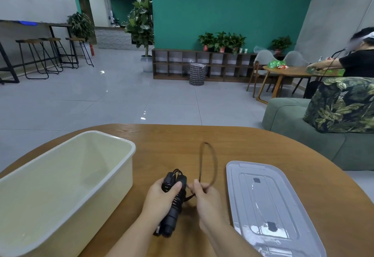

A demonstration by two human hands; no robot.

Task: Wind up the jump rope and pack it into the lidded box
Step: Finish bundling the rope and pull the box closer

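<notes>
My left hand [162,198] grips the two black jump rope handles [172,212] side by side, with cord wound around their upper part. My right hand [206,198] pinches the loose cord just right of the handles. A blurred loop of rope [209,163] stands up from my right fingers over the table. The cream open box [60,186] sits empty at the left. Its translucent grey lid [269,204] lies flat on the table at the right.
A round wooden table [182,137] holds everything, its far edge close behind the rope loop. A green sofa [303,123] with a leaf-print cushion stands at the right. Another person sits at a far table at the right edge.
</notes>
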